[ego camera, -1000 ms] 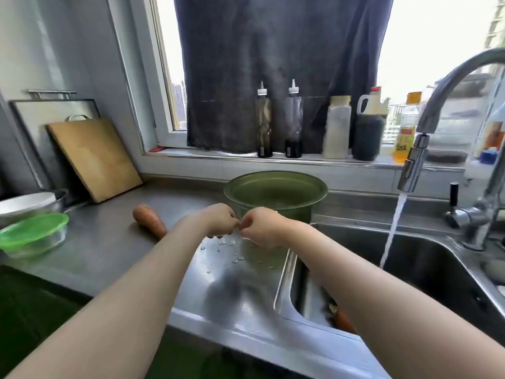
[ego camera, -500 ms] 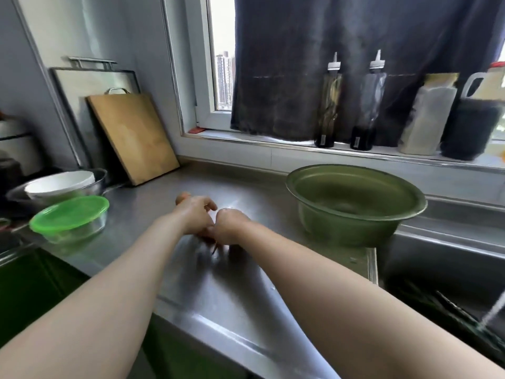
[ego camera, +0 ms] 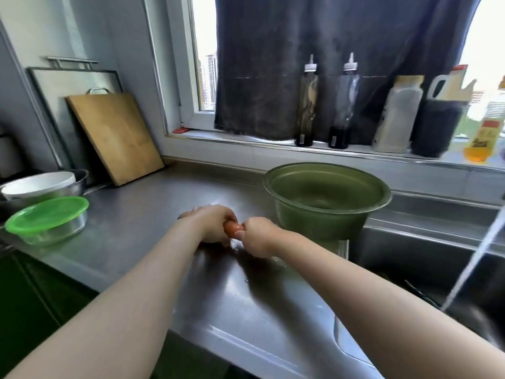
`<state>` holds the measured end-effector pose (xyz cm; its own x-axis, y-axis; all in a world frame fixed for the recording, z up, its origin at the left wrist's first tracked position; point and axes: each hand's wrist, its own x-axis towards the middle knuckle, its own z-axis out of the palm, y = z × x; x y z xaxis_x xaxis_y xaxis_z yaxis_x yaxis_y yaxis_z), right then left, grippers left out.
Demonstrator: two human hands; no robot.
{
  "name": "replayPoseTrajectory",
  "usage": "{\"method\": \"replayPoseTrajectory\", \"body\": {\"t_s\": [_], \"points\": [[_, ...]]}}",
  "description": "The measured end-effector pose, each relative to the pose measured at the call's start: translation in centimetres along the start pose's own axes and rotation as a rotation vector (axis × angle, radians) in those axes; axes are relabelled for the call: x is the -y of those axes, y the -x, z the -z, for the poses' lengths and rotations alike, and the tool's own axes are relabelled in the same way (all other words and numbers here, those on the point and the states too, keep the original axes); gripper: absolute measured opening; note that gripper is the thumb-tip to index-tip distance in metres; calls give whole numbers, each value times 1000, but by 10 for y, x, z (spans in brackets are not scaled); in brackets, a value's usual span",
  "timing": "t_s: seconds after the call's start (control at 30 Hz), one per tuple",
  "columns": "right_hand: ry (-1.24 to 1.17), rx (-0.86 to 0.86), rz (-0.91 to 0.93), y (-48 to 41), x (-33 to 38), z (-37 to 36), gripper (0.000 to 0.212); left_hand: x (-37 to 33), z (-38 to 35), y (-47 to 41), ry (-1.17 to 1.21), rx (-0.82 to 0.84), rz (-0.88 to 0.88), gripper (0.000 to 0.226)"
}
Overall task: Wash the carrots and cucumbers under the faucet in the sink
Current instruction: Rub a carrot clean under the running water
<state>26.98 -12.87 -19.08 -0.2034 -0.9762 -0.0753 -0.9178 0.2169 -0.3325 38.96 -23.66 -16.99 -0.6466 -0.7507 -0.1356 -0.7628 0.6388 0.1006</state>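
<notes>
Grip: left hand (ego camera: 211, 225), right hand (ego camera: 258, 237) round carrot (ego camera: 233, 228) beside basin (ego camera: 308, 222)

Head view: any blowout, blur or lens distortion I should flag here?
Head view: window blown out at top right, backlighting the sill bottles; whole frame slightly soft, water stream smeared; wide-angle lens bows the window frame; pale glare on the wet counter; carrot readable, only a short orange stretch showing.

Green basin (ego camera: 325, 214) crowds the sink (ego camera: 410, 258) from the left; its near side leaves room to pass.
</notes>
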Motion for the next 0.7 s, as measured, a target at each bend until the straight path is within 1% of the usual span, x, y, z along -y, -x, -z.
{"method": "replayPoseTrajectory", "body": {"t_s": [0.07,0.13,0.17,0.23,0.33,0.4,0.43,0.47,0.6,0.7], "points": [[-50,14,-8,21,-25,4,27,-38,2,15,-4,42,-107,50],[-179,-9,-26,49,-52,12,39,-71,-1,22,-24,35,-194,47],[-264,-42,-51,64,-66,14,41,-87,-3,25,-23,36,-227,44],[-438,-100,-84,92,-95,19,38,-118,-7,29,-19,41,-286,42],[-769,-156,-155,129,-138,23,32,-167,-16,34,7,81,-356,37],[-930,-193,-221,150,-168,29,19,-202,-23,39,29,101,-395,33],[-978,-215,-257,159,-183,31,13,-219,-26,40,36,107,-409,32],[-1031,-232,-291,168,-196,35,12,-236,-29,40,37,109,-419,32],[-1192,-283,-375,195,-243,47,21,-295,-38,37,51,117,-449,42],[-1199,-349,-399,209,-272,52,22,-331,-51,31,170,158,-473,39]]}}
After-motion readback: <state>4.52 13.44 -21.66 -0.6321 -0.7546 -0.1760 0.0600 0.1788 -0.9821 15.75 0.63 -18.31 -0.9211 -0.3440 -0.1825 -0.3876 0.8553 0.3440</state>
